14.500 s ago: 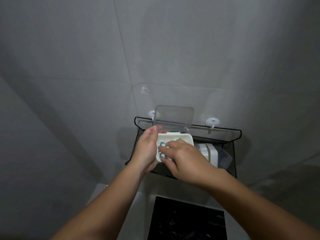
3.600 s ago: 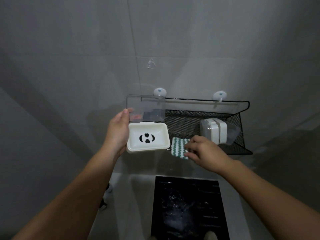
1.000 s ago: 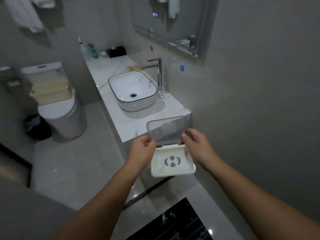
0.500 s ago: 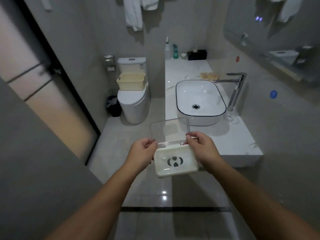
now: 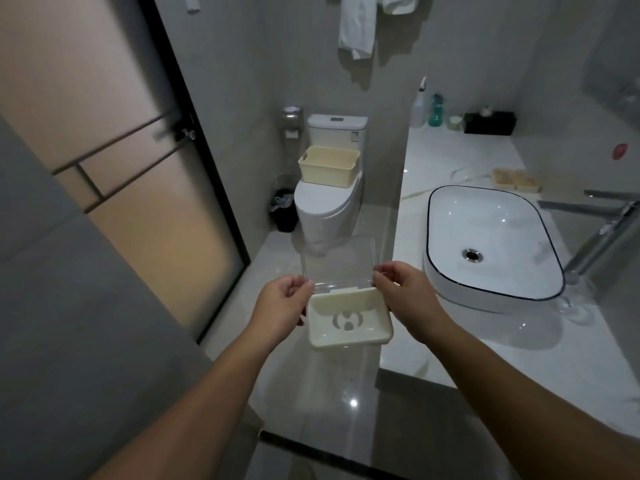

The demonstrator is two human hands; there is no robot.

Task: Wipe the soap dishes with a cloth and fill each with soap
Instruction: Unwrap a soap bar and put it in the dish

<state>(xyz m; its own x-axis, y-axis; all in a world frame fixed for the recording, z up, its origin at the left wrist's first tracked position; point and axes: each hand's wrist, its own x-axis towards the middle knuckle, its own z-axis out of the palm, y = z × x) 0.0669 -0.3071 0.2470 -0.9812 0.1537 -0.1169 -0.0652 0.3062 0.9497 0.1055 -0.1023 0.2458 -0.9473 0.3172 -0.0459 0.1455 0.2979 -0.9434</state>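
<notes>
Basin [image 5: 491,244] nearer, soap dish [image 5: 349,322] pinched between fingertips [image 5: 382,276]

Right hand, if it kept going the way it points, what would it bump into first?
The soap dish: the right hand grips its side. Past that, probably the left hand, though depth is hard to judge.

We see a white marble desk [image 5: 460,161] running along the right wall. On it sit an oval white basin [image 5: 491,237] with a dark rim, a chrome tap [image 5: 602,233] beside it, two yellow bars [image 5: 516,178] behind the basin, and at the far end a white bottle [image 5: 418,109], a teal bottle [image 5: 435,110], a small cup [image 5: 454,122] and a black box [image 5: 489,123]. On the glossy floor [image 5: 339,382] stand a toilet [image 5: 329,202] and a dark bin [image 5: 284,209].
</notes>
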